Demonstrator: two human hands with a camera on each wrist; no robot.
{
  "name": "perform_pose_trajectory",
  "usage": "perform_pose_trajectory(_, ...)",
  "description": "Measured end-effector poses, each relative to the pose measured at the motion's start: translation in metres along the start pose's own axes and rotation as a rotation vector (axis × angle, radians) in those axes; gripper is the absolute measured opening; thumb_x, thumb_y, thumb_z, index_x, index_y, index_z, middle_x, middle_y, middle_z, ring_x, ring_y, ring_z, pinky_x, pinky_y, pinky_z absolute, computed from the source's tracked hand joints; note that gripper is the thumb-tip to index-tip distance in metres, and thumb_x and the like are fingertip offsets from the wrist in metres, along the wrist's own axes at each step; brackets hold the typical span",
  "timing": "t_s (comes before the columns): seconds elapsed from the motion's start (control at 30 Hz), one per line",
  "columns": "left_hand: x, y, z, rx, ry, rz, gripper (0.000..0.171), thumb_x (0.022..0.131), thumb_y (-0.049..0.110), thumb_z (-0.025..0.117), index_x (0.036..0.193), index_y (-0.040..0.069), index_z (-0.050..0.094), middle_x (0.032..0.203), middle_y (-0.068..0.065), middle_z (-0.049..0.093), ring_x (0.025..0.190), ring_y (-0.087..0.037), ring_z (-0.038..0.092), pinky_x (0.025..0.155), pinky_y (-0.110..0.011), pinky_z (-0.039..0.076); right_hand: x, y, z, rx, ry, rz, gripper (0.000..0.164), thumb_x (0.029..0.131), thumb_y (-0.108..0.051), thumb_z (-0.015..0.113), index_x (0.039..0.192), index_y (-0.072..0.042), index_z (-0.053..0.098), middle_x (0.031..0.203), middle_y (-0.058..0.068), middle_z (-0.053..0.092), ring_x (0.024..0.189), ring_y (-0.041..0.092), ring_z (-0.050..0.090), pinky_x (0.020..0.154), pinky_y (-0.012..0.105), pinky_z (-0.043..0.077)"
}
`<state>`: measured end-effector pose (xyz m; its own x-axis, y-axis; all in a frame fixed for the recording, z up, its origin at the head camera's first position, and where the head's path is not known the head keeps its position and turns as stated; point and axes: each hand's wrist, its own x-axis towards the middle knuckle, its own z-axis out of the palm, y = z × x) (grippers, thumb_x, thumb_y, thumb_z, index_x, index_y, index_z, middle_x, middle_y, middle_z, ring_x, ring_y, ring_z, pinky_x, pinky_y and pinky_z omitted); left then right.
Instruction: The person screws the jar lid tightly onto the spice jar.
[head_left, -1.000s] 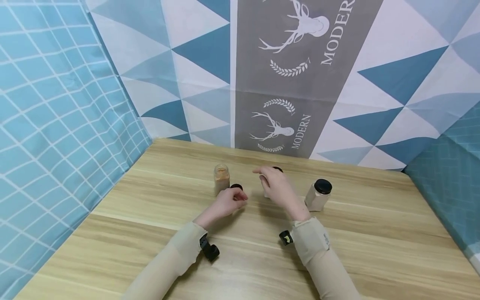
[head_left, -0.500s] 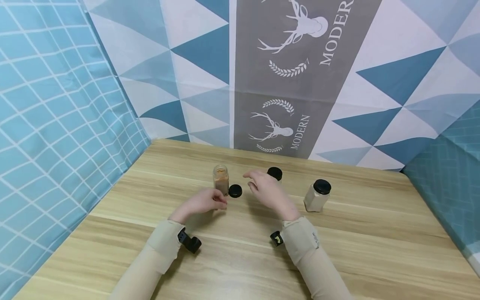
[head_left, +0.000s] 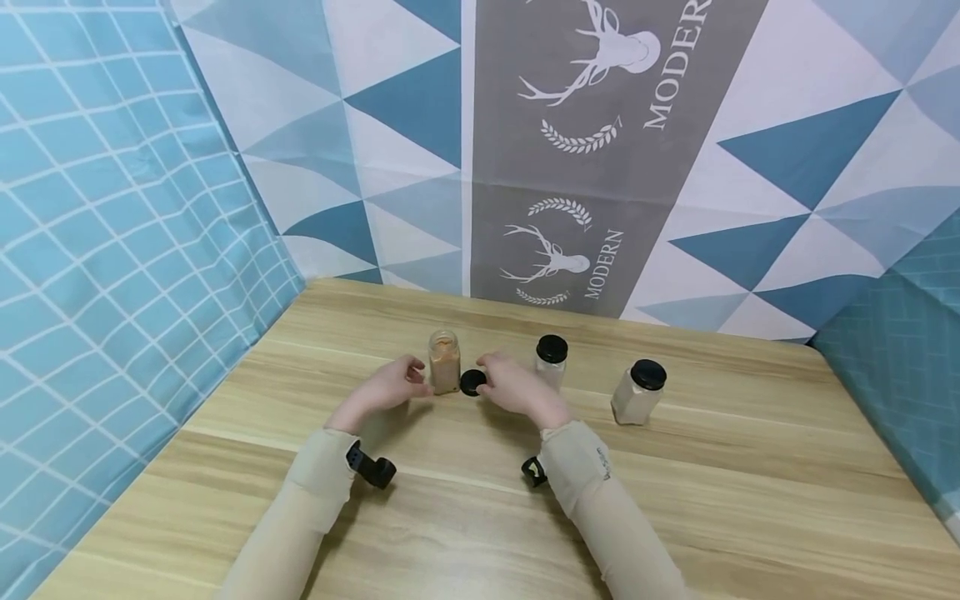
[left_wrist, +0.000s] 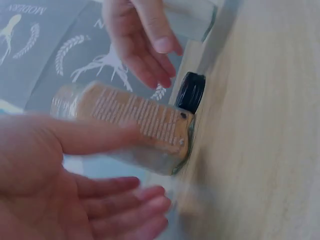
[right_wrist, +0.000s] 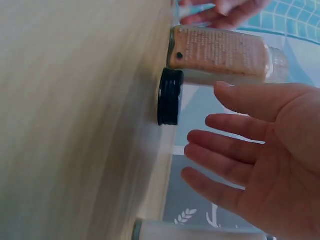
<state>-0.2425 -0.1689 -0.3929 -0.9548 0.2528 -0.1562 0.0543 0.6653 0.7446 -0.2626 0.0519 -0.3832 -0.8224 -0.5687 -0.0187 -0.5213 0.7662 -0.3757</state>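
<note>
An uncapped glass jar [head_left: 445,367] of orange-brown powder stands upright on the table, its printed side showing in the left wrist view [left_wrist: 135,117]. Just right of it a black lid [head_left: 472,382] lies flat on the wood. My left hand [head_left: 386,386] is beside the jar's left side, fingers spread and apart from each other; whether it touches the glass I cannot tell. Over on the lid's right, my right hand [head_left: 517,390] reaches toward the lid. In the right wrist view its fingers [right_wrist: 220,150] are extended, with a gap between them and the lid.
Behind my right hand stands a jar [head_left: 551,360] with a black lid and pale contents. Farther right is another black-lidded jar [head_left: 637,392] of pale contents. The wooden table [head_left: 450,517] meets a patterned cloth wall [head_left: 540,208] at its back edge.
My left hand has moved left, from in front of the lid to the powder jar's left side. My right hand has moved left and down toward the lid, uncovering the jar behind it.
</note>
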Motion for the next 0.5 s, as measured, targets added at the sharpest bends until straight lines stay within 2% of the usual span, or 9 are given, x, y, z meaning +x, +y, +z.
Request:
perform_pose_trajectory(0.1, 0.005, -0.003, -0.001, -0.113, -0.032, 0.049, 0.064, 0.084, 0.022, 0.063, 0.132, -0.007, 0.032, 0.125, -0.026, 0.047, 0.115, -0.038, 0.046, 0.097, -0.048, 0.037, 0.008, 0.0, 0.002, -0.012, -0.04, 0.024, 0.048, 0.087, -0.02, 0.061, 0.126, 0.003, 0.047, 0.126, 0.017, 0.051, 0.118, 0.028, 0.048, 0.099, 0.037, 0.038)
perform_pose_trajectory(0.17, 0.008, -0.006, 0.0, -0.18, -0.051, 0.092, 0.066, 0.085, 0.02, 0.063, 0.134, -0.007, 0.028, 0.129, -0.027, 0.043, 0.119, -0.039, 0.042, 0.1, -0.049, 0.035, 0.013, -0.001, 0.003, -0.013, -0.056, 0.032, 0.048, 0.086, -0.02, 0.063, 0.126, 0.002, 0.048, 0.126, 0.017, 0.052, 0.117, 0.028, 0.049, 0.099, 0.037, 0.038)
perform_pose_trajectory(0.27, 0.012, -0.011, 0.002, -0.207, -0.046, 0.125, 0.062, 0.085, 0.018, 0.063, 0.132, -0.007, 0.031, 0.129, -0.026, 0.043, 0.12, -0.038, 0.042, 0.1, -0.047, 0.035, 0.018, -0.001, 0.006, -0.016, -0.072, 0.007, 0.046, 0.084, -0.018, 0.065, 0.124, 0.0, 0.051, 0.122, 0.016, 0.054, 0.114, 0.028, 0.05, 0.098, 0.037, 0.039)
perform_pose_trajectory(0.5, 0.016, -0.018, 0.004, -0.226, -0.002, 0.117, 0.052, 0.085, 0.015, 0.063, 0.126, -0.005, 0.04, 0.126, -0.024, 0.048, 0.117, -0.037, 0.045, 0.098, -0.044, 0.039, 0.021, -0.002, 0.013, -0.032, -0.051, -0.014, 0.038, 0.08, -0.009, 0.068, 0.116, -0.005, 0.058, 0.109, 0.011, 0.058, 0.103, 0.024, 0.054, 0.092, 0.036, 0.042)
